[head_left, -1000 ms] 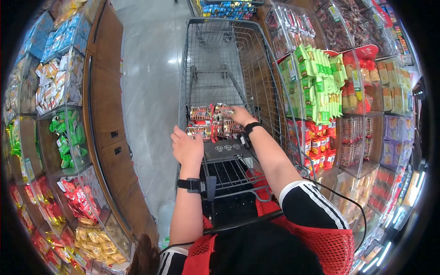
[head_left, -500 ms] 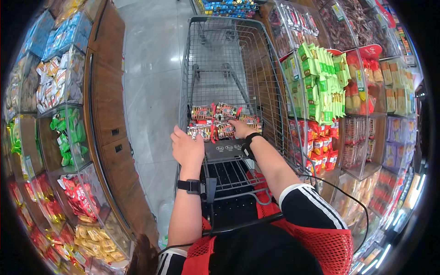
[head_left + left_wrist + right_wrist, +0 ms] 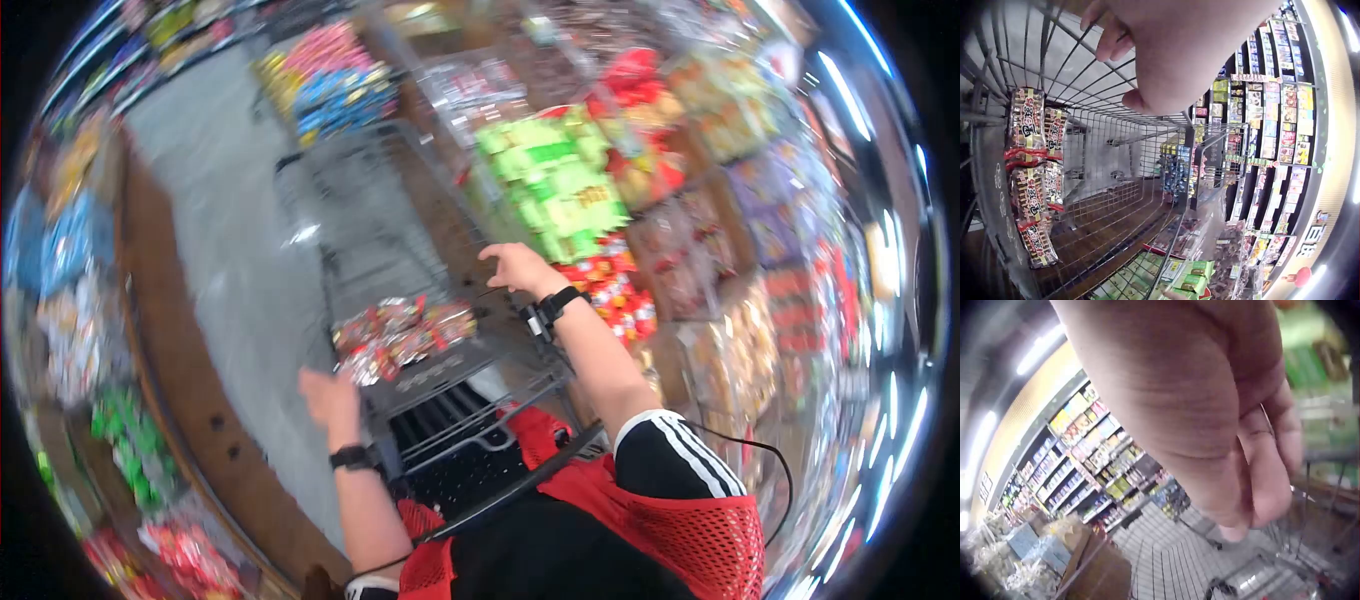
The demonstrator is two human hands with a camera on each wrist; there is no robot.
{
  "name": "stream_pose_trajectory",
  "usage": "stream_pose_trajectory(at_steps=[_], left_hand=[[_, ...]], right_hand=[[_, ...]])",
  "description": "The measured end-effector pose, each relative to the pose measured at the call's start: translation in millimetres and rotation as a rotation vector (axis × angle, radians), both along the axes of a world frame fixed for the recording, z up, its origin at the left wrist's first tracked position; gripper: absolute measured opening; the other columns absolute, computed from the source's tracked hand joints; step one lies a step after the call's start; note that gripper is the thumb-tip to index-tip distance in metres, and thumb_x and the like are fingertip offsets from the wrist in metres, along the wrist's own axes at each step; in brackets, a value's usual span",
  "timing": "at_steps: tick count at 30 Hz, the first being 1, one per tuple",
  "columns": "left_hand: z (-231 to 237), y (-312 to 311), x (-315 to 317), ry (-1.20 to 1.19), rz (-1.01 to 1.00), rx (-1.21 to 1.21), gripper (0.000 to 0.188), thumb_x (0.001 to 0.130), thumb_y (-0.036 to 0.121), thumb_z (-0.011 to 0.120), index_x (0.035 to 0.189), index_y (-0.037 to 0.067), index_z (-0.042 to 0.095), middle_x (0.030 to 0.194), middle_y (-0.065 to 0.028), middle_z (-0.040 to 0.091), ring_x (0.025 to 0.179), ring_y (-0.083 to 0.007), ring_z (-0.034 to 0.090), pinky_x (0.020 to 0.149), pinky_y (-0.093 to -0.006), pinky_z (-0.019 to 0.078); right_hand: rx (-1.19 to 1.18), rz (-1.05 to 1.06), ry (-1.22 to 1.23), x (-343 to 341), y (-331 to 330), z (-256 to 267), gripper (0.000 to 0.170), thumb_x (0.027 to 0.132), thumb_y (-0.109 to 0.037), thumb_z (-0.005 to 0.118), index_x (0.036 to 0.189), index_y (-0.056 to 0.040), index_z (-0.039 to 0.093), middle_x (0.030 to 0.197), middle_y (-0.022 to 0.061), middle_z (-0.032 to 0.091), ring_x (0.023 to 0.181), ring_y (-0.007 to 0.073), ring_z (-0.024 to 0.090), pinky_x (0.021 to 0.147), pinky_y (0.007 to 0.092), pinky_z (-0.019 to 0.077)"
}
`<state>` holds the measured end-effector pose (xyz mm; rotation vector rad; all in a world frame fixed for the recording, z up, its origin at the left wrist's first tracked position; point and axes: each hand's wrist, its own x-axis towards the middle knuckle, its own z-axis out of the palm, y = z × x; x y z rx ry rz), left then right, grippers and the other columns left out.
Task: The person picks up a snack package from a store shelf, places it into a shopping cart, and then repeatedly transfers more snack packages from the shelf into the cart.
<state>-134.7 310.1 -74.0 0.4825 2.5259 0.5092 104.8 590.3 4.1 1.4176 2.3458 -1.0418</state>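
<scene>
Several clear snack packs with red edges [image 3: 405,335] lie at the near end of the wire shopping cart [image 3: 1110,144], beside its grey panel [image 3: 430,378]. My left hand [image 3: 332,400] is by the cart's left side, blurred in the head view. From the left wrist, this hand [image 3: 1172,50] hangs over the cart's wires with loosely bent fingers and nothing in them. My right hand [image 3: 520,268], raised over the cart's right side, holds nothing. Its fingers [image 3: 1269,487] are loosely curled, with part of the palm side hidden.
Bins of green packs [image 3: 555,180] and red packs [image 3: 625,290] line the right side. A wooden display [image 3: 180,330] runs along the left. Beyond the cart's far end stands a heap of blue and pink packs [image 3: 335,85]. Grey floor [image 3: 215,200] lies between.
The head view has swung right and blurred. My right hand has left the snack packs and risen toward the cart's right side. My left hand stays near the left side.
</scene>
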Motion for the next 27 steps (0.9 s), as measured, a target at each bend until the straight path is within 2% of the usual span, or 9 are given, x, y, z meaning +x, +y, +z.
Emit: stream_pose_trajectory(at_steps=[1, 3, 8, 11, 14, 17, 19, 25, 27], left_hand=[[-11, -2, -3, -0.001, -0.022, -0.018, 0.077, 0.079, 0.033, 0.061, 0.136, -0.008, 0.029, 0.136, -0.0269, 0.039, 0.125, -0.0390, 0.040, 0.102, -0.0427, 0.0360], [-12, -2, -4, 0.032, -0.044, -0.025, 0.076, 0.080, 0.033, 0.060, 0.136, -0.008, 0.029, 0.135, -0.0275, 0.039, 0.124, -0.0396, 0.040, 0.102, -0.0431, 0.0358], [12, 7, -4, -0.013, -0.021, -0.025, 0.076, 0.080, 0.033, 0.060, 0.135, -0.008, 0.028, 0.135, -0.0295, 0.038, 0.120, -0.0414, 0.043, 0.102, -0.0435, 0.0357], [-34, 3, -18, 0.012, -0.030, 0.066, 0.076, 0.080, 0.031, 0.062, 0.135, -0.009, 0.027, 0.135, -0.0301, 0.037, 0.121, -0.0422, 0.043, 0.102, -0.0439, 0.0353], [-28, 5, -19, 0.000, -0.024, 0.109, 0.073, 0.082, 0.025, 0.062, 0.135, -0.009, 0.026, 0.134, -0.0303, 0.038, 0.124, -0.0420, 0.040, 0.104, -0.0432, 0.0332], [-23, 8, -21, 0.016, -0.066, 0.079, 0.070, 0.084, 0.022, 0.060, 0.136, -0.010, 0.025, 0.137, -0.0296, 0.036, 0.127, -0.0396, 0.037, 0.106, -0.0409, 0.0305], [-40, 6, -29, 0.054, -0.085, 0.079, 0.069, 0.085, 0.019, 0.059, 0.136, -0.011, 0.024, 0.138, -0.0293, 0.035, 0.129, -0.0380, 0.036, 0.107, -0.0400, 0.0297], [-65, -6, -54, -0.061, -0.099, 0.196, 0.067, 0.085, 0.014, 0.057, 0.137, -0.011, 0.023, 0.108, -0.0194, 0.052, 0.099, -0.0317, 0.052, 0.091, -0.0384, 0.0392], [-85, -16, -63, -0.053, -0.064, 0.255, 0.065, 0.086, 0.012, 0.056, 0.138, -0.007, 0.023, 0.097, -0.0131, 0.051, 0.084, -0.0257, 0.052, 0.078, -0.0350, 0.0422]], right_hand=[[0.363, 0.139, 0.050, 27, 1, 11, 0.037, 0.073, -0.015, 0.070, 0.109, -0.0100, 0.061, 0.070, 0.0126, 0.065, 0.070, 0.0282, 0.064, 0.065, 0.0390, 0.0497], [0.418, -0.049, 0.018, 75, 0, 50, 0.030, 0.076, -0.023, 0.068, 0.104, -0.0128, 0.064, 0.087, 0.0157, 0.066, 0.084, 0.0354, 0.063, 0.073, 0.0447, 0.0498], [0.702, -0.317, 0.064, 195, -33, 128, 0.020, 0.080, -0.018, 0.060, 0.097, -0.0092, 0.066, 0.085, 0.0188, 0.065, 0.082, 0.0341, 0.064, 0.072, 0.0427, 0.0505], [0.818, -0.499, 0.114, 266, -40, 156, 0.021, 0.081, -0.014, 0.058, 0.098, -0.0059, 0.066, 0.083, 0.0186, 0.065, 0.078, 0.0335, 0.064, 0.070, 0.0409, 0.0509], [0.836, -0.739, 0.088, 334, -31, 174, 0.022, 0.080, -0.010, 0.058, 0.100, -0.0039, 0.065, 0.083, 0.0172, 0.066, 0.070, 0.0269, 0.066, 0.067, 0.0327, 0.0513], [0.638, -0.887, 0.142, 414, -4, 152, 0.025, 0.079, -0.013, 0.061, 0.102, -0.0032, 0.065, 0.085, 0.0158, 0.067, 0.075, 0.0256, 0.066, 0.069, 0.0330, 0.0510], [0.560, -0.747, 0.032, 457, 14, 136, 0.033, 0.077, -0.016, 0.063, 0.107, -0.0020, 0.062, 0.093, 0.0150, 0.067, 0.087, 0.0269, 0.065, 0.075, 0.0358, 0.0499], [0.225, -0.675, -0.267, 481, 66, 130, 0.041, 0.075, -0.021, 0.066, 0.108, 0.0006, 0.057, 0.104, 0.0143, 0.063, 0.094, 0.0256, 0.059, 0.081, 0.0349, 0.0470], [0.174, -0.700, -0.246, 492, 77, 114, 0.057, 0.072, -0.020, 0.068, 0.120, 0.0014, 0.049, 0.113, 0.0179, 0.059, 0.099, 0.0263, 0.057, 0.082, 0.0339, 0.0465]])
